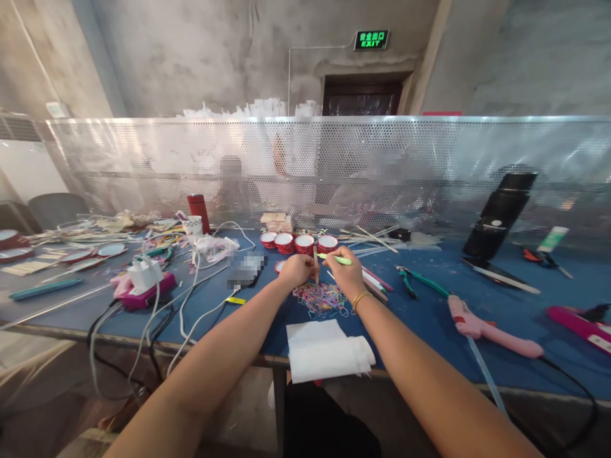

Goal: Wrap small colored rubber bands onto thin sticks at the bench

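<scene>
Pinched in the fingers of the left hand (296,271), a thin wooden stick (316,270) stands roughly upright above the near-middle of the table (420,331); the right hand (347,276) pinches a green pen (340,259), its tip pointing left at the stick's upper part, contact not determinable. Directly below both hands lies a loose pile of coloured bands (321,299); just beyond them stands a row of four red tins (304,244), leaving little room forward. More pens (375,281) lie right beside the right hand. Nearer the person, a white cloth (329,351) hangs partly over the table's front edge. Blue surface shows between the right forearm and the pink glue gun (491,332), with green-handled pliers (413,280) behind; on the left, a phone (247,270) and white cables (191,318) narrow the space. A perforated screen (286,152) bounds the far edge. Above the doorway, a lit sign (371,40) reads "安全出口 EXIT". On the black flask (499,216), a round white mark is visible; its lettering is too small to read. Both forearms extend forward and converge, the wrists near the bands; a gold-coloured bracelet (360,301) circles the right wrist.
</scene>
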`<state>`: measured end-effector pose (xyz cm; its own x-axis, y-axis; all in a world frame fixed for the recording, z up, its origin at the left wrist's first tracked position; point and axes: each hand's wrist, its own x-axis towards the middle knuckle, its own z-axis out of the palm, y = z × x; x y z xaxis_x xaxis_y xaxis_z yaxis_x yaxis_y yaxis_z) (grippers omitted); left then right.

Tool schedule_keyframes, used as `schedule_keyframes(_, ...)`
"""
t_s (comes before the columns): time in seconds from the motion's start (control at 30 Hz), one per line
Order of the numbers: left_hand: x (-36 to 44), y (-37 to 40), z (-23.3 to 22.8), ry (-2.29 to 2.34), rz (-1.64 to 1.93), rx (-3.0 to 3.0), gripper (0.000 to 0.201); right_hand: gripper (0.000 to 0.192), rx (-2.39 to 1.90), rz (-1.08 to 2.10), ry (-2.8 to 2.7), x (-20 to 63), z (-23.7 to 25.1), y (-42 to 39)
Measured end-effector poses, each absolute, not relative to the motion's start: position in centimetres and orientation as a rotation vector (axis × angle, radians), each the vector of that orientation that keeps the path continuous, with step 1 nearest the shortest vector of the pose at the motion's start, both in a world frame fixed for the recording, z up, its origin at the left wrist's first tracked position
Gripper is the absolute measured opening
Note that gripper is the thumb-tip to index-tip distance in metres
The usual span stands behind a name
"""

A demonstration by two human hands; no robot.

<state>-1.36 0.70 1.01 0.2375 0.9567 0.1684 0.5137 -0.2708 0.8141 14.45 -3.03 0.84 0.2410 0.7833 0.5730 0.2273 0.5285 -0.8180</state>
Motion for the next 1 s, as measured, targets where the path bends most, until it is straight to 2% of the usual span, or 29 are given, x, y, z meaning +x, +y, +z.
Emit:
schedule_keyframes(0.13,-1.5,0.8,0.8,1.298,0.916,1.874,0.007,0.013,-1.008,0.454,-1.253,14.7,0.6,-2.8)
schedule_keyframes(0.33,-1.5,0.3,1.1,1.395,0.882,1.961,0.012,0.017,-0.907,0.628,-1.31,14.3,0.8,-3.1)
schedule_keyframes(0.67,-1.6,-0.6,1.9,1.432,0.837,2.074,0.017,0.019,-0.827,0.69,-1.064,14.5,0.7,-2.0)
schedule_keyframes(0.9,-1.4,-0.4,1.6,1.459,0.838,2.106,0.017,0.046,-0.802,0.742,-1.003,14.8,0.8,-1.7)
schedule_keyframes(1.0,-1.4,-0.5,1.8,1.453,0.817,2.073,0.016,0.048,-0.825,0.687,-0.989,14.8,0.9,-1.8)
